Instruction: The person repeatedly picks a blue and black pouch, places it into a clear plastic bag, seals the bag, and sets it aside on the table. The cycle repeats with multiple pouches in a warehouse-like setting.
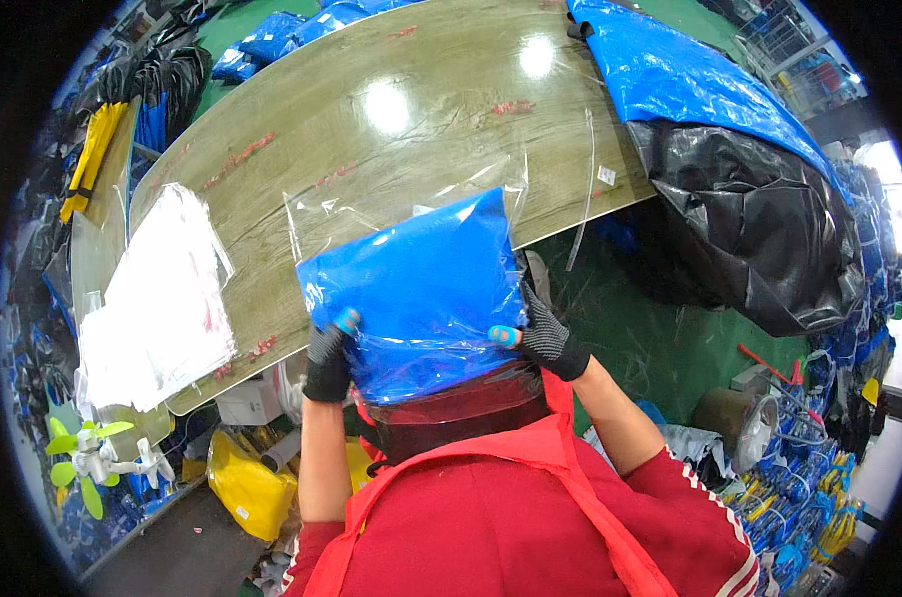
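A folded blue plastic sheet [411,289] lies inside a clear plastic bag [441,373], close in front of my body and over the table's near edge. My right hand [548,336], in a dark dotted glove with a blue thumb tip, grips the bag's right edge with the thumb on top. On the left side, my left hand [330,356] wears a matching glove and is slightly blurred. Its thumb presses on the package, while its other fingers are mostly hidden at the edge. The bag's loose clear end spreads over the tabletop beyond the blue sheet.
The brown table [302,129] has a stack of white plastic bags [163,298] at left. A large blue and black tarp [749,199] hangs over its right end. A small green-bladed fan [91,453] and a yellow bundle [252,483] are at lower left. Bundled goods [799,517] lie at right.
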`<state>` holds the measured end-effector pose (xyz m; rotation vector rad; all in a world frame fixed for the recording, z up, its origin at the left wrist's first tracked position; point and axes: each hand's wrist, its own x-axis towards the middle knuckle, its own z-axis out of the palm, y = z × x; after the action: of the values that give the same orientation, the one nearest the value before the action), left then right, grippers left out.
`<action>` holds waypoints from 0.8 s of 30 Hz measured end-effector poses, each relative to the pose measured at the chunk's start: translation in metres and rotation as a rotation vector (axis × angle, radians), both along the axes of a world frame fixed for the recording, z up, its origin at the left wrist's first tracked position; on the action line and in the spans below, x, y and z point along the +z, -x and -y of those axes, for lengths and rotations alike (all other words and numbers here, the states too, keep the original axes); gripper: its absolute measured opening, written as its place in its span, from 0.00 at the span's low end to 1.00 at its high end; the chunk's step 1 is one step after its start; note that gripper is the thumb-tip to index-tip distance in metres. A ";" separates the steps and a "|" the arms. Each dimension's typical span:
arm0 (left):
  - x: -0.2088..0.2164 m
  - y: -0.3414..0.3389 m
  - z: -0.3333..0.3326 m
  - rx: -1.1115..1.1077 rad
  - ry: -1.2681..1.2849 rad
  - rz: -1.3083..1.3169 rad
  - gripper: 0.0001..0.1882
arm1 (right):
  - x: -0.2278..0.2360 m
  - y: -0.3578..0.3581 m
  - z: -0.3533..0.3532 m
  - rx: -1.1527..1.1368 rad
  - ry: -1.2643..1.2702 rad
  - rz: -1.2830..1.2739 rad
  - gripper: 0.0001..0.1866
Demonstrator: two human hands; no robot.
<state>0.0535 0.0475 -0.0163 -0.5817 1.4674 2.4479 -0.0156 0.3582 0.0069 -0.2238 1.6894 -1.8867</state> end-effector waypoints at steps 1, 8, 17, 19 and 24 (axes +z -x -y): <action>-0.003 -0.006 -0.004 -0.040 0.104 0.014 0.39 | -0.005 -0.012 -0.004 -0.082 -0.024 -0.119 0.55; -0.025 -0.078 -0.011 -0.289 0.118 -0.050 0.42 | 0.019 -0.053 -0.019 0.002 -0.009 0.226 0.50; -0.063 0.031 -0.030 0.212 0.245 -0.190 0.15 | 0.078 0.039 0.040 -0.280 0.394 -0.137 0.40; -0.022 0.048 -0.041 -0.366 1.453 -0.389 0.11 | 0.095 0.055 0.046 -0.310 0.390 -0.149 0.36; 0.153 0.054 -0.040 -0.419 1.181 -0.611 0.23 | 0.143 0.097 0.036 -0.160 0.364 -0.980 0.40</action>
<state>-0.0003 0.0873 0.1364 0.3681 2.8526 1.2623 -0.1128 0.3224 0.1496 -1.3770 1.9266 -2.3879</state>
